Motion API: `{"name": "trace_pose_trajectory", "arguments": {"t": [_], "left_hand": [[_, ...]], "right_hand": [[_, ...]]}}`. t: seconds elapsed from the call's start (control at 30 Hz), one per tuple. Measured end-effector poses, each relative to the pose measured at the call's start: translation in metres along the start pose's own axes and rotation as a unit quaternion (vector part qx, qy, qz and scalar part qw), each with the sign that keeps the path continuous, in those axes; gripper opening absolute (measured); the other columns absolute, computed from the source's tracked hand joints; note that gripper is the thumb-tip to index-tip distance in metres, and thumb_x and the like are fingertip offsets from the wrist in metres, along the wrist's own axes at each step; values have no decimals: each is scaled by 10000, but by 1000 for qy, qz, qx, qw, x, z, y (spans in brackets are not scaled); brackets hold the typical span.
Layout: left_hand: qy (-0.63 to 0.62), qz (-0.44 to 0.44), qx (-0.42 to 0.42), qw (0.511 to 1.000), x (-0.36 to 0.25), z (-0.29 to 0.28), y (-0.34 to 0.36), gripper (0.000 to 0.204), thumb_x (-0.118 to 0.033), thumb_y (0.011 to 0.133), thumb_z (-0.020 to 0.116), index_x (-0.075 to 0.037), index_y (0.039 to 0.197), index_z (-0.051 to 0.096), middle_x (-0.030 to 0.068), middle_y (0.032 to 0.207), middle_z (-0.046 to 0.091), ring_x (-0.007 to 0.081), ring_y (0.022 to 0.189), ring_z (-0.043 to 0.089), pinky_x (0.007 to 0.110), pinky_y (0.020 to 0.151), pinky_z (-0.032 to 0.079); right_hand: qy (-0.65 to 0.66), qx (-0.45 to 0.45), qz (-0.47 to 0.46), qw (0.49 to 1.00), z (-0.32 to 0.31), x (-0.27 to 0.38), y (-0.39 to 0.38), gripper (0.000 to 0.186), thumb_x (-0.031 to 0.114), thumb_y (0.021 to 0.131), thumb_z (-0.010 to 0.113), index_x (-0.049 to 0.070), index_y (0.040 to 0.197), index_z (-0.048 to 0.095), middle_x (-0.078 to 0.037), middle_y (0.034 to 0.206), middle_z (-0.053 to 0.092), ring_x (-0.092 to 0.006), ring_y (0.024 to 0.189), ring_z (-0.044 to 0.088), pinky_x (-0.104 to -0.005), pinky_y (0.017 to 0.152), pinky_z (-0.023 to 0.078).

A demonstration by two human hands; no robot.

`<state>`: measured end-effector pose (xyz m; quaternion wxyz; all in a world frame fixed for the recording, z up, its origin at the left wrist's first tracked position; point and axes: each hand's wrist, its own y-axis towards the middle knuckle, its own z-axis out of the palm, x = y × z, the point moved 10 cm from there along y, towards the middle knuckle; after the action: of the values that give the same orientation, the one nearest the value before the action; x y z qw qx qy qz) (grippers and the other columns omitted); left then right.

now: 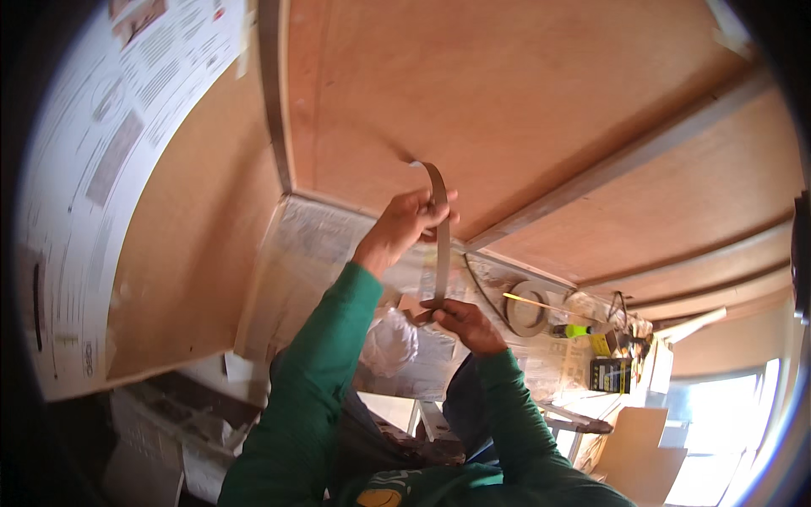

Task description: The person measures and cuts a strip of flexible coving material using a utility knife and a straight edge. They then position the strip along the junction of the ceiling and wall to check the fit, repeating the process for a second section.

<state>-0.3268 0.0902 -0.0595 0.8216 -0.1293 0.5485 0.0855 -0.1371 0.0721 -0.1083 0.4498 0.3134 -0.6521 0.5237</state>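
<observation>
A narrow grey-brown strip (443, 253), like edge banding, stretches between my two hands in front of the wooden panel (507, 101). My left hand (408, 221) grips it near its upper part, fingers closed round it. The strip's free end curls over above that hand, close to the panel. Lower down, my right hand (467, 324) pinches the other part between thumb and fingers. A short bit of the strip bends out to the left of the right hand. Green sleeves cover both my forearms.
A plastic-covered surface (308, 245) lies beneath my hands, holding a crumpled clear plastic bag (390, 342). To the right are a coiled roll of strip (525, 309), a yellow-green tool (571, 330) and a black box (610, 375). A printed sheet (127, 152) covers the left panel.
</observation>
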Motion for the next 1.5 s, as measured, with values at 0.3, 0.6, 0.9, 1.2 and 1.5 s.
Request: {"name": "trace_pose_trajectory", "arguments": {"t": [0.3,0.6,0.9,1.2,1.5], "left_hand": [[43,55,237,969,32,127,-32,642,-524,1073,437,7,1417,552,141,1219,678,185,1067,661,366,982,511],[-128,-58,225,964,63,190,-68,271,-372,1087,417,-125,1065,526,-39,728,440,85,543,405,260,512,383],[-325,-157,194,912,73,210,-82,196,-349,1072,446,-175,1058,535,-75,699,382,41,510,322,210,463,274],[-340,-232,224,883,78,229,-99,155,-284,1070,473,-148,1026,532,-88,705,387,18,527,301,194,450,244],[-343,-248,259,868,67,247,-119,163,-276,1085,443,-141,1040,522,-85,709,382,17,535,296,189,456,239]], "right_hand": [[205,-287,-110,929,-56,86,-73,377,176,994,647,3,1326,606,-100,1124,704,-185,975,689,-319,843,571],[225,-272,-203,913,-91,94,-98,626,65,906,494,-7,1521,407,-165,1269,687,-211,1078,653,-321,980,500],[171,-315,-160,920,-94,109,-86,654,-16,844,417,38,1492,484,-165,1210,707,-198,984,696,-325,842,584],[64,-333,-190,921,-141,108,-100,587,-42,817,408,-48,1378,582,-193,1254,695,-215,931,732,-340,826,625],[-38,-374,-213,902,-181,140,-133,498,-72,827,478,-50,1292,654,-167,1235,713,-225,981,736,-361,903,609]]}}
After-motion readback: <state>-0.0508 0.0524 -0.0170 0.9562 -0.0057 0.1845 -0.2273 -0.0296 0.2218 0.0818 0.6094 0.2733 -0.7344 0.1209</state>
